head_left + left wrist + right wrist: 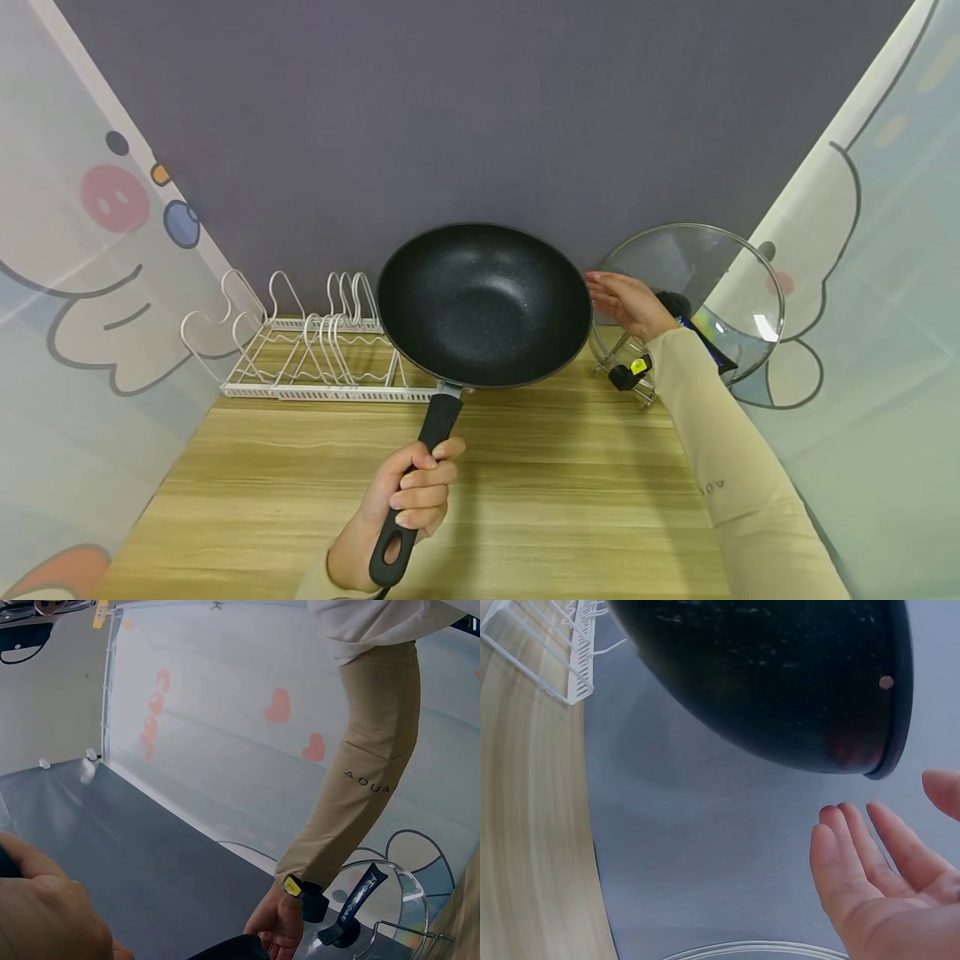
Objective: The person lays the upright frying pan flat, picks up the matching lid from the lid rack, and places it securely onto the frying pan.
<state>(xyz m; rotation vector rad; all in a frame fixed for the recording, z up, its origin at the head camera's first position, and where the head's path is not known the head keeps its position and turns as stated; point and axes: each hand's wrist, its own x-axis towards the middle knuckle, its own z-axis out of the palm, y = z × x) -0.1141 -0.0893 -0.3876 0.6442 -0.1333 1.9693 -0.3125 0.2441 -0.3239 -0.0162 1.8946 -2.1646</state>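
A black wok is held up over the table, its dark inside facing the head camera. My left hand grips its black handle, fingers curled round it. At the wok's right rim is my right hand, its fingers extended. The right wrist view shows a small gap between those fingertips and the wok's dark outer side. Behind the right hand a glass lid with a metal rim stands upright in a wire holder.
A white wire rack with upright loops stands at the back left, partly behind the wok. The wooden table meets a grey back wall. Printed cartoon panels line both sides.
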